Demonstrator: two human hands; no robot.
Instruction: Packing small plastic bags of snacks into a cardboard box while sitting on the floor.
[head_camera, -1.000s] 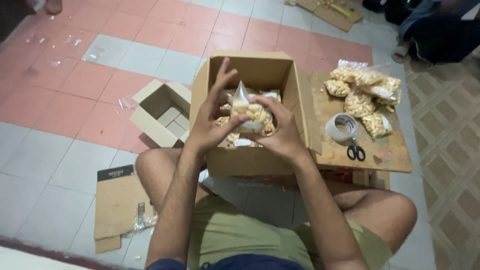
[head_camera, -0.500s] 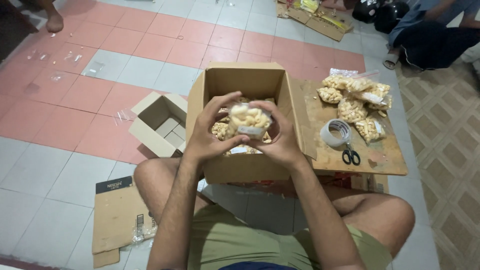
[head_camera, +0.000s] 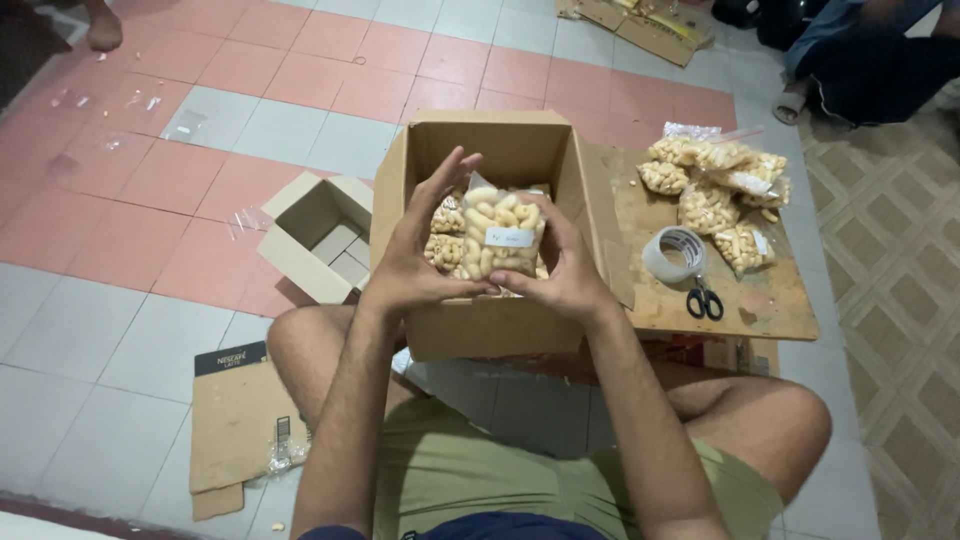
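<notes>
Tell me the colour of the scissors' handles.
Black, on the scissors; head view shows them best.

Brown cardboard box (head_camera: 500, 320), pale yellow snacks in clear bag (head_camera: 500, 235), black-handled scissors (head_camera: 705, 300), red-and-grey tiled floor (head_camera: 150, 190), olive shorts (head_camera: 470, 470).

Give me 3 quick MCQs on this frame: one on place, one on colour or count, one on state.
1. Where are the scissors?
A. inside the small box
B. on the board beside the tape roll
C. on the flattened cardboard

2. What colour are the scissor handles?
A. black
B. red
C. yellow

3. How is the snack bag held?
A. in the left hand alone
B. lying loose on the floor
C. between both hands over the open box

Answers:
1 B: they lie on the wooden board just right of the tape.
2 A: both loops are black.
3 C: left hand and right hand cup it from either side.
</notes>
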